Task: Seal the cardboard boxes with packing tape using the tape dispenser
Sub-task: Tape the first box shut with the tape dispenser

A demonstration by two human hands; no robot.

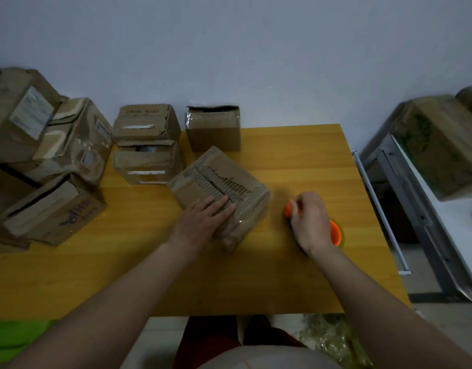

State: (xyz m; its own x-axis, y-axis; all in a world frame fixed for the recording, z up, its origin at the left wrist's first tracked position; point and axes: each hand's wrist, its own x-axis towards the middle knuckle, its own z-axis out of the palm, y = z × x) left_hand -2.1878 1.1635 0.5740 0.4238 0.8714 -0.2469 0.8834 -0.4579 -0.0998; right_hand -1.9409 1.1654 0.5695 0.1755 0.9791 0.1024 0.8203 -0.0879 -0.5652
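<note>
Only blurred upside-down purple lettering, perhaps "SHIS", shows on the leftmost front cardboard box (56, 211).

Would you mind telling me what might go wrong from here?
The left hand only presses flat on the near box, so it may slide when taping starts. The right hand grips the tape dispenser near the table edge, where it could slip off.

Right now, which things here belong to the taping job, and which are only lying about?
Belong to the job:
- box under the left hand
- left hand, flat on it
- tape dispenser, gripped by the right hand
- boxes waiting at the back

Lying about:
- metal rack
- green cloth
</note>
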